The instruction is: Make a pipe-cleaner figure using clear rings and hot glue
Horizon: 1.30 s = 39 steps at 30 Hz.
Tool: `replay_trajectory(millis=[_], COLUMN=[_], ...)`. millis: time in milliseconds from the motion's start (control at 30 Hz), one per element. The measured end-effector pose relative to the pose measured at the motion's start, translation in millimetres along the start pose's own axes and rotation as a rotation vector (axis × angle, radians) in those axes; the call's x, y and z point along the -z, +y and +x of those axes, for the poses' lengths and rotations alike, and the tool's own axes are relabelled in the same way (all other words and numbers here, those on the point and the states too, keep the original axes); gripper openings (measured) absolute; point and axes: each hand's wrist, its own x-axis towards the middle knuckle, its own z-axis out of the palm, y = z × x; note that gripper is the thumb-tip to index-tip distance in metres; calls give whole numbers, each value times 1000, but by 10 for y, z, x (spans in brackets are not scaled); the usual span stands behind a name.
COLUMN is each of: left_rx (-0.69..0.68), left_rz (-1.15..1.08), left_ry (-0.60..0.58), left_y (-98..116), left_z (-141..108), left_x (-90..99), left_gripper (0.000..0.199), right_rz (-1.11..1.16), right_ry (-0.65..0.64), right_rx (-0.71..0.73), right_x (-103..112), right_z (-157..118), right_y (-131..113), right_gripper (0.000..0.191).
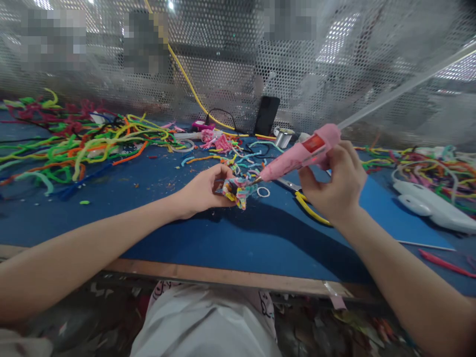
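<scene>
Beyond the pale wooden edge (223,275) at the person's lap, the bare blue tabletop (223,250) leads to the left hand (208,191), thumb and fingers pinched around a small, fuzzy, multicoloured piece of bent craft stems (242,194), held above the table. Yellow, pink and teal strands are already joined in it, so it looks partly built; how much is left, and whether fresh glue is on it, I cannot tell. It is too compact and too covered to show a clear long axis. The right hand (338,183) is wrapped around a pink, tapered glue gun (297,153), whose long axis slopes from upper right down to the left, its metal nozzle at the piece, touching or just short of it. Below the gun lie yellow-handled metal scissors (307,203) and a small white ring (264,192), neither in hand. Farther off, a tangled heap of bright loose stems (100,141) lies unused, and a black phone (267,115) leans against the perforated metal panel (223,59).
</scene>
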Motion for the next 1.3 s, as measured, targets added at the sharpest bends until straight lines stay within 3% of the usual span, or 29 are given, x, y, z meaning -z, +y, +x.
replay_trajectory(millis=[167,333,800,1100,1300], left_rx=[10,29,12,18,-13], left_rz=[6,3,-6,8,-4], left_ry=[-6,-12,-19,-23,-36], left_y=[30,36,10,21,22], left_z=[-10,-16,-5,-16,-18], left_x=[-11,-16,0,4,10], left_gripper=[50,51,50,48,47], right_rz=[-2,6,29,89,9], right_ry=[8,-14,58,20,50], right_rx=[102,82,133,110,132], right_x=[-14,0,-18,8,0], right_z=[31,32,24,12,6], right_y=[-36,-85,16,28,31], right_gripper=[23,36,23,19,29])
